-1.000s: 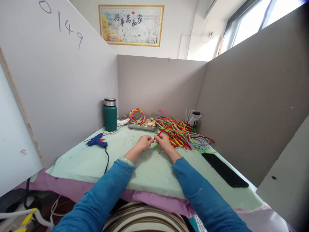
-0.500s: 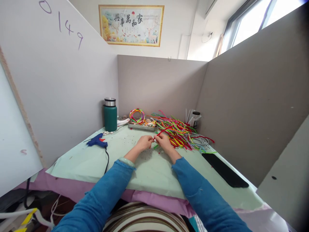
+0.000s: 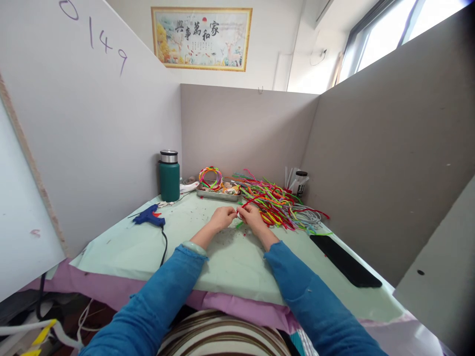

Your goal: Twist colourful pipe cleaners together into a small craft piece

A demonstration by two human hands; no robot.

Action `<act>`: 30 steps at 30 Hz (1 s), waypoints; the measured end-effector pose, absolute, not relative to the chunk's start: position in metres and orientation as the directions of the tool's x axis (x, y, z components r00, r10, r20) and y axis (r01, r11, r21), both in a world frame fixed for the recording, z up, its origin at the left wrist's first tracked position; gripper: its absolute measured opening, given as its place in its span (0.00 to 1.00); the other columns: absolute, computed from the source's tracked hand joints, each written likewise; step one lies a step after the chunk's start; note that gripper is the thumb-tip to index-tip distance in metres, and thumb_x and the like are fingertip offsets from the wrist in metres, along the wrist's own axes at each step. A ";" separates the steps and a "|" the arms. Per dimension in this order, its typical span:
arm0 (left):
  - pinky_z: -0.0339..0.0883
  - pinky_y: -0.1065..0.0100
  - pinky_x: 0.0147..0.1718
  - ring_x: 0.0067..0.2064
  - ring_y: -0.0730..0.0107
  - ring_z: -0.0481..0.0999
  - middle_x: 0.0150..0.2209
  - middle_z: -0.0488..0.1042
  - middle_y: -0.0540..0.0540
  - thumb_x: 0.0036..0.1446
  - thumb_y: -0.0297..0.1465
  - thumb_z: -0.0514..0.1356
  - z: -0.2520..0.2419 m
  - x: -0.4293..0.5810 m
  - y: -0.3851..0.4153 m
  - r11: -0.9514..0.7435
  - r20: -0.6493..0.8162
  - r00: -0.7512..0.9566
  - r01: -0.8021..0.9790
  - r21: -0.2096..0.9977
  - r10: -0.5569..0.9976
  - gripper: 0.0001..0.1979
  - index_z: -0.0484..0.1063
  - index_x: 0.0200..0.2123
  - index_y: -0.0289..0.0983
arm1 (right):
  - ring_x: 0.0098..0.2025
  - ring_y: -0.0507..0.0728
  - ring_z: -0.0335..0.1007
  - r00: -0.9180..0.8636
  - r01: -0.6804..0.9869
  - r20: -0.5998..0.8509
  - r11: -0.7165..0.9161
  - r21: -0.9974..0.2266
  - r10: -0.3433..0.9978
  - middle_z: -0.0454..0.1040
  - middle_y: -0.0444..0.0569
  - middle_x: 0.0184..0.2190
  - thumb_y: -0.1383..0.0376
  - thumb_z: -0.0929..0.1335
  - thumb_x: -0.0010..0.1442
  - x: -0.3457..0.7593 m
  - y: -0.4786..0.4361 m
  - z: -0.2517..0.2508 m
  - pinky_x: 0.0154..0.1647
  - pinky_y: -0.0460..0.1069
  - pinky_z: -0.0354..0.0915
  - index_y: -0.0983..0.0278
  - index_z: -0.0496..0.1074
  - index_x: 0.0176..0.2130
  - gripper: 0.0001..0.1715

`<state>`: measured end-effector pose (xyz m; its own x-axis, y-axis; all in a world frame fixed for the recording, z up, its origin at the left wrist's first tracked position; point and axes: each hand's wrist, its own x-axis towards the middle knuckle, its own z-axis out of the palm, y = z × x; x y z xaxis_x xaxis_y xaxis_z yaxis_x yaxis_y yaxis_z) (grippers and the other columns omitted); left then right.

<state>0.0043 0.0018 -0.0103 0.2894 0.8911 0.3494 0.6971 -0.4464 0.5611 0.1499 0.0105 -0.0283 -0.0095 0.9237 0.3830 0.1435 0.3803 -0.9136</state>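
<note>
While a thin, red fuzzy stem (image 3: 253,200) slants in front of the tangled heap of multicoloured fuzzy stems (image 3: 276,198), the bare left hand (image 3: 223,217) and right hand (image 3: 251,216), close together, pinch its near end; left of the heap sits a shallow, silvery metal tray (image 3: 218,196).

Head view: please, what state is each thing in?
Red strip: held, partly sticking out
Left hand: pinching red strip
Right hand: pinching red strip
Glue gun: lying on its side
Bottle: upright, closed
Metal tray: loaded
Strip pile: loose, tangled
Black pad: lying flat
Black-topped container: upright
</note>
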 end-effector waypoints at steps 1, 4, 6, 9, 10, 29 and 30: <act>0.58 0.74 0.29 0.30 0.72 0.68 0.25 0.74 0.49 0.53 0.35 0.53 -0.011 0.005 0.003 -0.447 0.347 0.293 0.699 0.558 0.891 0.14 0.75 0.31 0.35 | 0.16 0.48 0.51 -0.003 0.122 0.379 0.376 -0.918 0.926 0.60 0.40 0.14 0.51 0.68 0.47 0.150 0.010 -0.028 0.17 0.45 0.49 0.63 0.61 0.21 0.20; 0.59 0.74 0.30 0.31 0.71 0.69 0.28 0.75 0.47 0.53 0.34 0.53 -0.012 0.005 0.005 -0.423 0.324 0.283 0.719 0.551 0.903 0.13 0.76 0.33 0.35 | 0.16 0.48 0.50 0.008 0.051 0.383 0.382 -0.923 0.924 0.60 0.40 0.15 0.50 0.68 0.46 0.151 0.009 -0.025 0.17 0.46 0.49 0.63 0.62 0.22 0.20; 0.59 0.73 0.31 0.32 0.70 0.70 0.30 0.76 0.46 0.53 0.34 0.53 -0.013 0.004 0.007 -0.389 0.306 0.255 0.743 0.545 0.917 0.13 0.76 0.34 0.35 | 0.16 0.48 0.51 0.008 0.022 0.399 0.398 -0.917 0.917 0.60 0.40 0.15 0.50 0.68 0.47 0.152 0.009 -0.024 0.17 0.46 0.49 0.63 0.62 0.22 0.21; 0.60 0.72 0.34 0.35 0.68 0.72 0.34 0.77 0.44 0.54 0.33 0.53 -0.013 0.003 0.008 -0.354 0.307 0.219 0.784 0.509 0.926 0.14 0.76 0.36 0.36 | 0.16 0.47 0.50 -0.004 0.023 0.403 0.403 -0.915 0.915 0.60 0.40 0.15 0.50 0.68 0.47 0.151 0.008 -0.023 0.17 0.46 0.48 0.64 0.63 0.22 0.20; 0.60 0.72 0.35 0.37 0.67 0.72 0.35 0.77 0.43 0.55 0.33 0.52 -0.012 0.003 0.008 -0.347 0.315 0.208 0.796 0.495 0.926 0.14 0.76 0.36 0.36 | 0.16 0.47 0.50 -0.008 0.031 0.399 0.399 -0.916 0.917 0.61 0.41 0.16 0.51 0.68 0.47 0.151 0.008 -0.023 0.17 0.45 0.47 0.64 0.63 0.22 0.20; 0.59 0.71 0.37 0.37 0.66 0.72 0.35 0.77 0.43 0.58 0.34 0.49 -0.009 0.002 -0.006 -0.478 0.418 0.323 0.807 0.346 0.849 0.15 0.75 0.39 0.38 | 0.17 0.48 0.53 -0.159 0.079 0.419 0.434 -0.897 0.894 0.63 0.41 0.16 0.51 0.66 0.50 0.147 -0.002 -0.018 0.19 0.45 0.50 0.64 0.67 0.25 0.19; 0.59 0.71 0.36 0.36 0.67 0.72 0.35 0.76 0.43 0.59 0.34 0.48 -0.009 0.002 -0.006 -0.477 0.413 0.323 0.804 0.354 0.851 0.16 0.74 0.39 0.38 | 0.17 0.48 0.53 -0.147 0.063 0.418 0.430 -0.901 0.897 0.63 0.41 0.16 0.51 0.66 0.50 0.148 -0.002 -0.017 0.18 0.45 0.50 0.64 0.67 0.25 0.19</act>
<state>0.0025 -0.0058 -0.0088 0.3231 0.8513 0.4133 0.8042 -0.4772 0.3543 0.1477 -0.0021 -0.0175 -0.1465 0.8967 0.4177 0.0628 0.4299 -0.9007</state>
